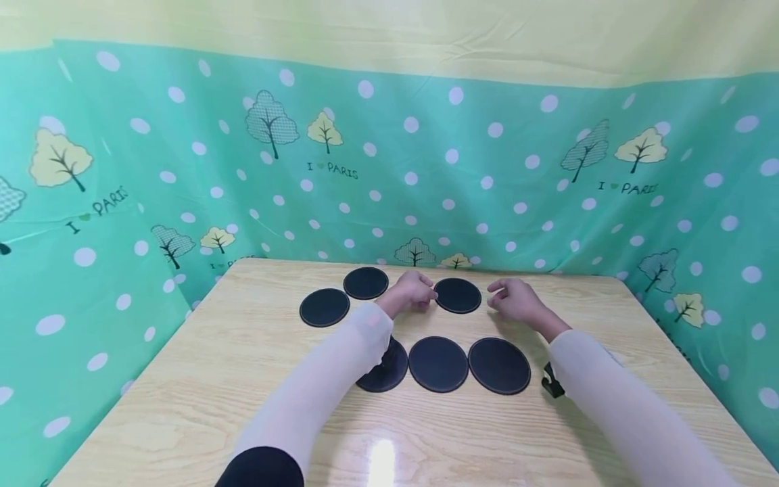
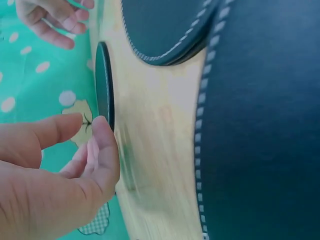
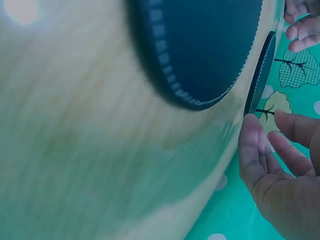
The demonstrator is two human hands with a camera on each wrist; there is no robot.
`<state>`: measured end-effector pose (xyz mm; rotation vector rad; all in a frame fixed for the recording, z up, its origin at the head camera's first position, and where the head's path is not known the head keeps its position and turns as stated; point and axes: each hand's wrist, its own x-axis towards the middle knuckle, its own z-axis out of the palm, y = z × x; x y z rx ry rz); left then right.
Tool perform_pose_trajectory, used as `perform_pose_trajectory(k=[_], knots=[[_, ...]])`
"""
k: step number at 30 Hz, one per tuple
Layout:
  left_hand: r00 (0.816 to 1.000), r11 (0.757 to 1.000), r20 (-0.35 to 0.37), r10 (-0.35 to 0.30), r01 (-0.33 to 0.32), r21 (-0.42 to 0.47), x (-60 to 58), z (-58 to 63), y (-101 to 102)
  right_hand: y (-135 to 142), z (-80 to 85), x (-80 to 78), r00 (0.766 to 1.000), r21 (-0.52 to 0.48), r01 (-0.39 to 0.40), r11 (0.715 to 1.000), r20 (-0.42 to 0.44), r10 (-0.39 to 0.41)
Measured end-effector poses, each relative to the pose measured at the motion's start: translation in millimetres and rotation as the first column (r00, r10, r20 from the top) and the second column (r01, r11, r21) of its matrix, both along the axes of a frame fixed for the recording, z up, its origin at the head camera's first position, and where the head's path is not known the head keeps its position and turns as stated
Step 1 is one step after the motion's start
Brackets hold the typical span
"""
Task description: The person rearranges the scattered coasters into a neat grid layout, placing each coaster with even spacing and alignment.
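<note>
While fingers (image 2: 107, 157) flank both sides, black disc (image 1: 458, 295) between
</note>
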<state>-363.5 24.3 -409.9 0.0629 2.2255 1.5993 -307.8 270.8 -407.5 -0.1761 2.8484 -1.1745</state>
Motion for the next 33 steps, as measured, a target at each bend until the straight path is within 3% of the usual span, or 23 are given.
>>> perform_pose_trajectory(k=[17, 33], knots=[[0.992, 0.990, 0.119, 0.031, -0.046, 0.133, -17.8, -1.3, 2, -6, -6.4, -27.6, 0.986, -0.149, 0.120, 0.981, 0.130, -0.101], [0.990, 0.985, 0.122, 0.076, -0.094, 0.144, -13.5, -2.6, 5, -20, -8.7, -33.0, 0.969, -0.311, 0.180, 0.933, 0.218, -0.114]])
